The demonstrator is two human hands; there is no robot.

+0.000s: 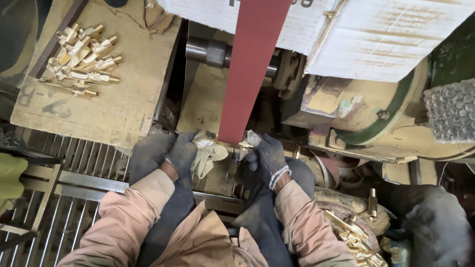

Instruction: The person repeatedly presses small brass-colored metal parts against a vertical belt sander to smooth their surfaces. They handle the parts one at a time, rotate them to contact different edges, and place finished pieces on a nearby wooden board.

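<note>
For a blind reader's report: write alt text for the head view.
Two gloved hands, left hand and right hand, press a small workpiece wrapped in cloth against a red sanding belt. Brass fittings lie piled on a wooden board to the left; more fill a sack at right.

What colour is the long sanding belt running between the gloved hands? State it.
Dark red, the long sanding belt, clearest in the head view.

A metal-polishing workshop is shown: a red abrasive belt (251, 61) is run over a grimy motor (363, 112), with brass fittings (82, 59) heaped left of it.
</note>
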